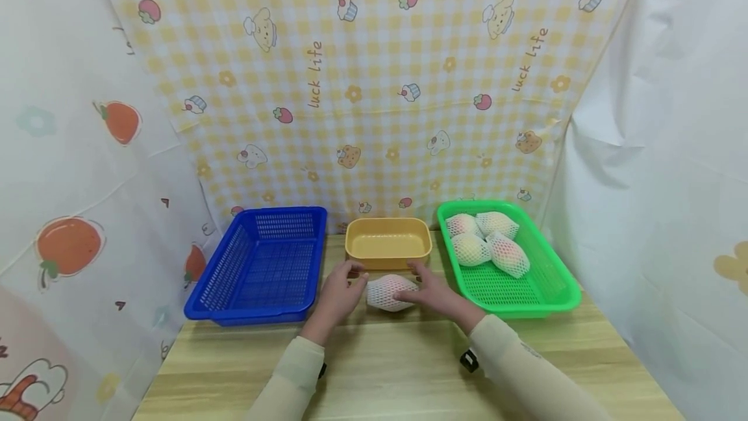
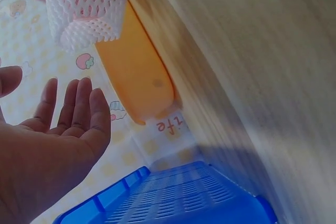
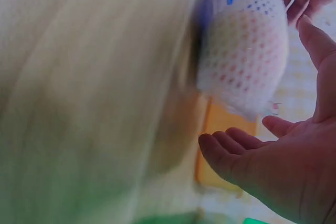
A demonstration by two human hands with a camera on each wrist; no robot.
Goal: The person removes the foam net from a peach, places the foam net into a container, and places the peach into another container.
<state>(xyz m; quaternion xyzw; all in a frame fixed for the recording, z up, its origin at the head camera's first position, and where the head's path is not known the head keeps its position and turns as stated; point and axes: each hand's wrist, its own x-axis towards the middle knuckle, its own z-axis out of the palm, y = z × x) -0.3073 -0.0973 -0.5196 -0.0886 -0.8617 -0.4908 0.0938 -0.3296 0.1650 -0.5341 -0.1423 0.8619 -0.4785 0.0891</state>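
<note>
A pinkish-yellow fruit in a white foam net (image 1: 390,292) lies on the wooden table, in front of the small yellow bin (image 1: 388,263). My left hand (image 1: 341,291) is just left of the fruit, fingers spread and relaxed; a gap shows between it and the net in the left wrist view. My right hand (image 1: 434,291) is at the fruit's right side, with its thumb overlapping the net in the head view. Its fingers (image 3: 226,153) are loosely extended in the right wrist view, not curled round the fruit.
A blue slotted basket (image 1: 199,297) stands on the left. On the right, a green basket (image 1: 563,294) holds several more net-wrapped fruits (image 1: 508,255) toward its back left. A checked cloth (image 1: 374,128) hangs behind the bins, and white sheeting (image 1: 660,167) borders the right.
</note>
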